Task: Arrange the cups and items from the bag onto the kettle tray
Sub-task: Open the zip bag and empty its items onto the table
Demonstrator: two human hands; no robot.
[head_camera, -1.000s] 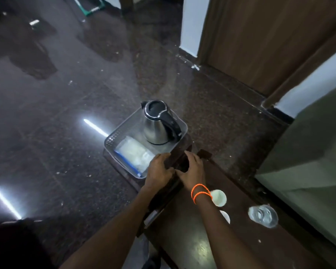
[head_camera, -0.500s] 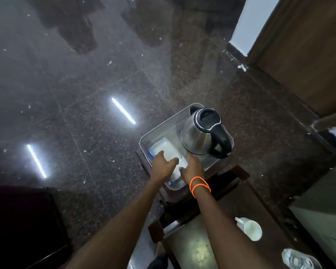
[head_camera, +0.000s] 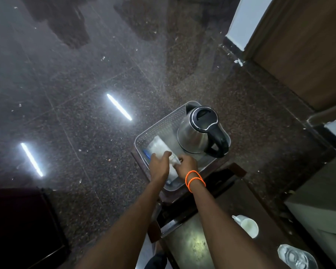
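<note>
A grey perforated kettle tray (head_camera: 159,126) sits on a small dark stand. A steel kettle (head_camera: 199,131) with a black lid and handle stands in its right half. A clear plastic bag (head_camera: 158,146) with a blue strip lies in the left half. My left hand (head_camera: 159,165) and my right hand (head_camera: 186,165), with orange bands at the wrist, both pinch the bag's near end, which is lifted a little between them. A white cup (head_camera: 247,226) stands on the dark table at lower right.
A clear glass item (head_camera: 296,256) lies on the table near the bottom right edge. The polished dark floor (head_camera: 85,74) spreads to the left and behind. A wooden door (head_camera: 308,45) and white wall stand at upper right. A dark box (head_camera: 17,220) sits at lower left.
Both hands went from the dark stand's edge onto the bag in the tray and now pinch its near end. The view has tilted down and shifted left.
</note>
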